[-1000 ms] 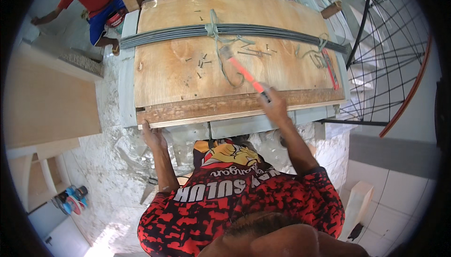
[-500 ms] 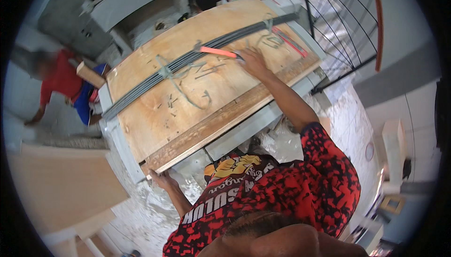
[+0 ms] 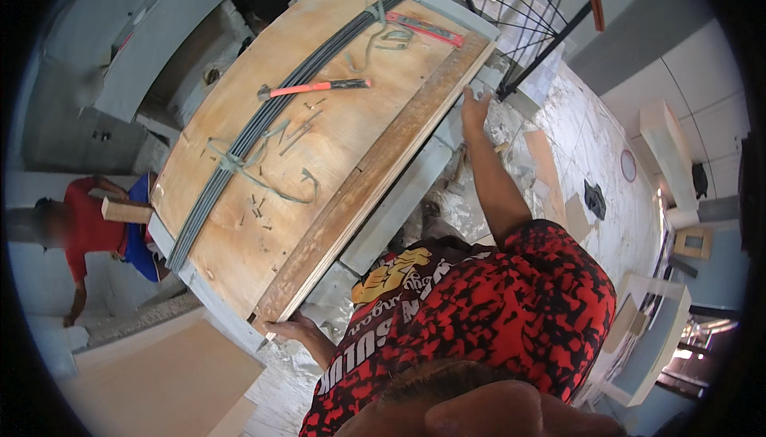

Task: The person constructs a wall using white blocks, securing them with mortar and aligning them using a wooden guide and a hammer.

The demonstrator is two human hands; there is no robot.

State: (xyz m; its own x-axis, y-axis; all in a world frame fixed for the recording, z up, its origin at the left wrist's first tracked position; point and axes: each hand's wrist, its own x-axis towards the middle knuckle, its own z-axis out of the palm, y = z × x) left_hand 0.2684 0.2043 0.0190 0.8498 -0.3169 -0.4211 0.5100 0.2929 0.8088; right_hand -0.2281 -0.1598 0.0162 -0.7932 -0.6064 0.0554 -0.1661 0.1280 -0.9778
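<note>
A plywood board (image 3: pixel 231 54) lies before me, with a worn wooden strip (image 3: pixel 375 174) along its near edge. My left hand (image 3: pixel 297 329) grips the board at its near left corner, its fingers partly hidden beneath. By the right end of the near edge is my right hand (image 3: pixel 476 111), fingers apart and holding nothing. Across the plywood runs a bundle of dark grey rods (image 3: pixel 259 122), tied with green straps (image 3: pixel 263 177). A claw hammer (image 3: pixel 319 87) with an orange and black handle rests there, its head on the rods. Several nails (image 3: pixel 297 134) are scattered nearby.
A red bar-shaped tool (image 3: pixel 423 28) lies at the board's far right. Beyond stands a black metal railing (image 3: pixel 542 46). A co-worker in a red shirt (image 3: pixel 88 221) is at the left, beside a wooden post (image 3: pixel 126 210). A pale panel (image 3: pixel 175 373) lies at lower left.
My right hand has let go of the hammer, now lying on the board, and moved right to the near edge. My left hand stays at the corner. The view has turned.
</note>
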